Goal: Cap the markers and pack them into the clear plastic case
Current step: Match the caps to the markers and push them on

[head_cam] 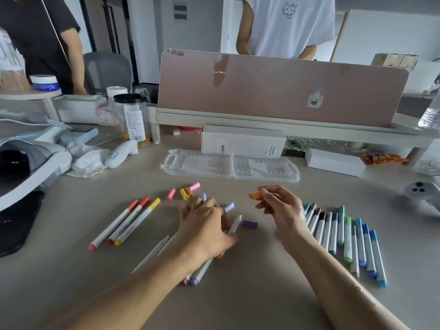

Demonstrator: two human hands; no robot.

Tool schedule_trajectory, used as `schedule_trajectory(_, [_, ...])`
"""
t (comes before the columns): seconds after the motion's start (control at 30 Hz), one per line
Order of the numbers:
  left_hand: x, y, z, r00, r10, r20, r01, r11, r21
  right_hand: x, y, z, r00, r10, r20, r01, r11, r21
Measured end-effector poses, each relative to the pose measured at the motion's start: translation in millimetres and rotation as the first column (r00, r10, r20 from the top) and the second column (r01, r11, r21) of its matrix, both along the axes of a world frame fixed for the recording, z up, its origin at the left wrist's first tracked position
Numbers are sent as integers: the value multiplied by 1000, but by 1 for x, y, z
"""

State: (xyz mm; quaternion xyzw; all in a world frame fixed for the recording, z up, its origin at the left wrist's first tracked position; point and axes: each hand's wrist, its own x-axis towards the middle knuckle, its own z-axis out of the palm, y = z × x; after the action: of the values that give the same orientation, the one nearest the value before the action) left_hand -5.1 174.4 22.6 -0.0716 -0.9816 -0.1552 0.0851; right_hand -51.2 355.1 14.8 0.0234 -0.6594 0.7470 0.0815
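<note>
My right hand [281,210] pinches an orange cap [256,195] above the table. My left hand [204,228] lies over a bunch of uncapped white markers [234,226], its thumb curled against one. Three capped markers [123,225], red, red and yellow, lie to the left. A row of several capped blue and green markers [345,239] lies to the right. Loose caps lie ahead: pink [171,194], yellow [183,194], pink [194,186], lilac [229,207] and purple [250,224]. The clear plastic case [231,166] lies open farther back.
A white box [242,141] stands behind the case, under a pink desk divider [273,86]. A jar [132,117], tissues [88,160] and a headset [26,167] crowd the left. A controller [421,191] sits at the right. Two people stand behind the desk.
</note>
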Motion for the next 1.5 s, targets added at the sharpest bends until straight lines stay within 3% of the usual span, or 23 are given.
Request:
schedule_trajectory(0.17, [-1, 0, -2, 999, 24, -23, -21, 995, 100, 0, 1, 3, 1000, -22, -1, 22, 1000, 8])
schedule_trajectory(0.27, [-3, -1, -2, 998, 35, -58, -21, 971, 238, 0, 2, 4, 999, -41, -10, 41, 999, 0])
schedule_trajectory(0.43, [-3, -3, 2, 996, 38, -77, 12, 827, 562, 0, 3, 5, 996, -71, -51, 73, 997, 40])
schedule_trajectory(0.83, [1, -3, 6, 984, -5, -179, 103, 834, 542, 6, -2, 7, 995, 18, -100, -4, 990, 138])
schedule_trajectory(1.0, [1, -6, 8, 941, -77, -330, 252, 810, 529, 8, -6, 10, 993, 35, -109, -27, 997, 70])
schedule_trajectory(1.23, [4, -6, 9, 900, -64, -430, 317, 773, 549, 16, -11, 20, 984, 59, -166, -60, 998, -5])
schedule_trajectory(1.37, [6, -12, 16, 906, -29, -421, 298, 752, 588, 20, -13, 26, 976, 96, -194, -90, 995, 43])
schedule_trajectory(1.5, [3, -30, 27, 923, 86, -374, 152, 812, 564, 25, -23, 34, 952, 221, -213, -173, 959, 223])
